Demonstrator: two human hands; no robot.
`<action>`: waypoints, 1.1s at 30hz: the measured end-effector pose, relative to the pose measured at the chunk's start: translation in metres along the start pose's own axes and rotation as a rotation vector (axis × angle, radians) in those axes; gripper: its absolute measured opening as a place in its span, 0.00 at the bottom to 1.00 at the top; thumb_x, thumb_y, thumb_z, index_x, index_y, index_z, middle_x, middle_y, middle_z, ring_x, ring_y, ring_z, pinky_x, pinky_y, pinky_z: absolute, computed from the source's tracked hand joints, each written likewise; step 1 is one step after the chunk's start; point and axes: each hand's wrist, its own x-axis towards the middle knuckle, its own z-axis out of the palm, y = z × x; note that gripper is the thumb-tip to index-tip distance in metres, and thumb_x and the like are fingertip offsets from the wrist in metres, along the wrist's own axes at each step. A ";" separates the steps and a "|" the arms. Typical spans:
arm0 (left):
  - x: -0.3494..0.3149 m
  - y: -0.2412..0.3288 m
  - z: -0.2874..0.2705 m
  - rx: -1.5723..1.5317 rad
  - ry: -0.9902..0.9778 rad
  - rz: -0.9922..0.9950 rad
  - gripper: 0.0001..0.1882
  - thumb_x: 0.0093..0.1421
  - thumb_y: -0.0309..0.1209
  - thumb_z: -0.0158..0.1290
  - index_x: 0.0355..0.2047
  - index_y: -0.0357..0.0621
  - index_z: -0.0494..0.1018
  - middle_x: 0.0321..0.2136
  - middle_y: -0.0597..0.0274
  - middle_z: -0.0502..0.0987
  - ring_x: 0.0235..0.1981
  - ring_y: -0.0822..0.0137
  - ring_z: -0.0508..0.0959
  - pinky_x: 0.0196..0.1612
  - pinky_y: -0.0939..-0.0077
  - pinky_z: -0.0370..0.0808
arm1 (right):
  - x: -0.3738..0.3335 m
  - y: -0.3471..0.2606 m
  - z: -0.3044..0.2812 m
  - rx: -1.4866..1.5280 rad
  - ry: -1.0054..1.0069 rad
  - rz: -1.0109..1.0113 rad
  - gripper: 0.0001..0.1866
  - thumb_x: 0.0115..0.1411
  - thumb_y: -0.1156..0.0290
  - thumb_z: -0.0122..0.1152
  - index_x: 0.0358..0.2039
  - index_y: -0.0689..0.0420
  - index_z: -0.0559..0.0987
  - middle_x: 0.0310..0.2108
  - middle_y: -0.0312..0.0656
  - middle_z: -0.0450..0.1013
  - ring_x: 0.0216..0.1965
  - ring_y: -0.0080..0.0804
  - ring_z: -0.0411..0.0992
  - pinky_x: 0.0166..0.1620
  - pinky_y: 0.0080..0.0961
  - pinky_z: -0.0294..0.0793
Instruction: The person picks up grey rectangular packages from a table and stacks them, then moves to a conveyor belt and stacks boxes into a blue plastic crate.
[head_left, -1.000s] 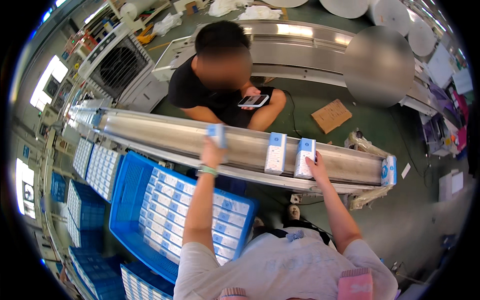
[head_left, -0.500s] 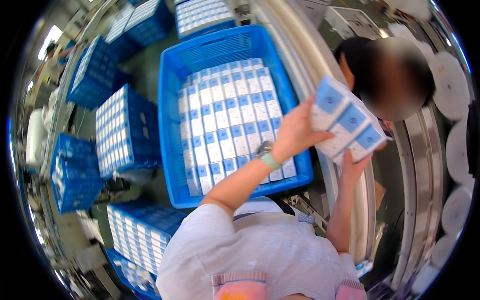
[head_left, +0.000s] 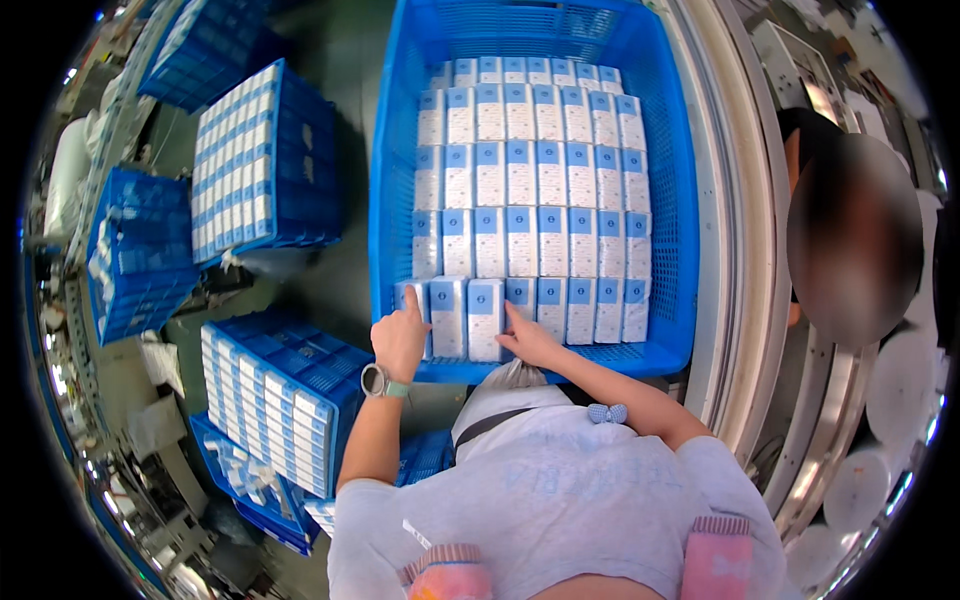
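A large blue crate [head_left: 685, 250] in front of me holds rows of upright white-and-blue rectangular packs [head_left: 522, 240]. At its near left corner, three packs [head_left: 449, 320] stand side by side, a little higher than the rest of the near row. My left hand [head_left: 400, 342] presses the outer left side of this trio, its index finger stretched along the top of the leftmost pack. On the other side, my right hand [head_left: 528, 338] has its fingers against the rightmost of the three. Both hands clasp the trio between them. My left wrist wears a watch.
Left of the crate stand other blue crates [head_left: 310, 170] stacked with similar packs. A metal rail [head_left: 745, 200] runs along the crate's right side. Beyond it is another person [head_left: 850, 250], with large white rolls [head_left: 905, 390] at the far right.
Both hands have brought the three packs from over the right rail leftward and down into the crate's near left corner. My view has shifted, and the crate now appears farther right.
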 end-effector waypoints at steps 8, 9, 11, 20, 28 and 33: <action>0.120 0.030 0.028 -0.055 -0.425 0.496 0.30 0.55 0.60 0.51 0.42 0.45 0.77 0.40 0.49 0.79 0.43 0.49 0.77 0.43 0.57 0.74 | 0.024 -0.008 0.000 -0.171 -0.121 0.078 0.42 0.55 0.60 0.59 0.62 0.70 0.53 0.39 0.64 0.73 0.41 0.59 0.73 0.43 0.47 0.71; 0.135 0.026 0.038 0.027 -0.497 0.586 0.33 0.55 0.62 0.48 0.40 0.44 0.77 0.40 0.47 0.78 0.44 0.48 0.77 0.44 0.57 0.74 | 0.023 -0.006 0.002 -0.156 -0.088 0.054 0.37 0.56 0.60 0.58 0.59 0.68 0.58 0.36 0.62 0.74 0.38 0.58 0.73 0.40 0.46 0.72; 0.157 0.030 0.033 0.140 -0.777 0.495 0.36 0.55 0.65 0.48 0.42 0.42 0.77 0.40 0.45 0.78 0.45 0.47 0.77 0.45 0.58 0.73 | 0.022 0.006 0.006 -0.125 -0.030 -0.079 0.28 0.56 0.60 0.58 0.51 0.66 0.67 0.33 0.59 0.75 0.35 0.58 0.74 0.38 0.47 0.72; 0.071 0.124 -0.064 0.262 -0.346 0.621 0.46 0.54 0.55 0.57 0.64 0.38 0.56 0.63 0.40 0.56 0.65 0.46 0.57 0.63 0.63 0.59 | -0.093 -0.026 0.020 -0.271 0.697 -0.234 0.15 0.56 0.63 0.56 0.38 0.61 0.75 0.33 0.53 0.75 0.38 0.51 0.74 0.39 0.46 0.72; -0.157 0.293 0.068 0.079 0.256 2.081 0.25 0.58 0.38 0.56 0.52 0.37 0.70 0.40 0.49 0.79 0.37 0.54 0.80 0.43 0.66 0.75 | -0.328 0.065 0.223 -0.024 1.318 0.443 0.16 0.58 0.61 0.53 0.44 0.54 0.75 0.38 0.49 0.76 0.40 0.48 0.75 0.42 0.44 0.75; -0.349 0.287 0.243 0.664 -0.827 2.019 0.26 0.61 0.41 0.54 0.54 0.38 0.68 0.40 0.48 0.79 0.41 0.58 0.80 0.44 0.68 0.75 | -0.408 0.117 0.478 0.714 1.557 1.022 0.17 0.57 0.62 0.49 0.45 0.53 0.77 0.39 0.51 0.77 0.42 0.49 0.76 0.43 0.46 0.76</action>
